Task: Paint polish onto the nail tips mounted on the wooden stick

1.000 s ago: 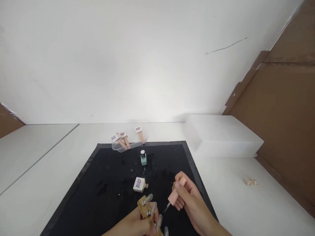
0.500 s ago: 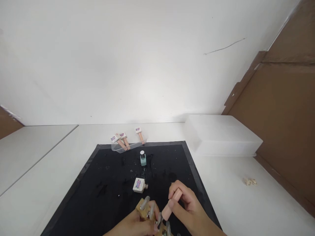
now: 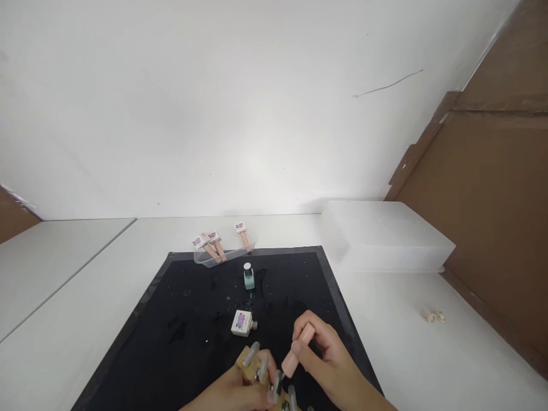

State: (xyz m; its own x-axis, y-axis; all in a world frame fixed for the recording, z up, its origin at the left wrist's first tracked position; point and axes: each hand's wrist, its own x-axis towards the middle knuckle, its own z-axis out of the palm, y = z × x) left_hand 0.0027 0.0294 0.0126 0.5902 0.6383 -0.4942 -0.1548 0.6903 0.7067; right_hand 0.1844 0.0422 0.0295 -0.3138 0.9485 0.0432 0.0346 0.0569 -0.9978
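Observation:
My left hand (image 3: 233,393) grips a tan wooden holder (image 3: 249,363) with several clear nail tips (image 3: 265,362) clipped to it, low at the front of the black mat (image 3: 188,319). My right hand (image 3: 329,365) pinches a pink nail-polish brush cap (image 3: 297,348), tilted down-left, its brush tip touching a nail tip on the holder. Just beyond my hands an open white polish bottle (image 3: 241,322) with a coloured label lies on its side. A mint-green polish bottle (image 3: 249,276) stands upright farther back on the mat.
A clear shallow tray (image 3: 222,254) with three pink-capped polish bottles sits at the mat's far edge. A frosted plastic box (image 3: 385,235) stands to the right on the white table. Small beige bits (image 3: 433,315) lie far right. Brown cardboard (image 3: 496,194) lines the right side.
My right hand has swung the pink brush cap left and down from beside the holder until its tip meets a nail tip. My left hand has kept the holder nearly still.

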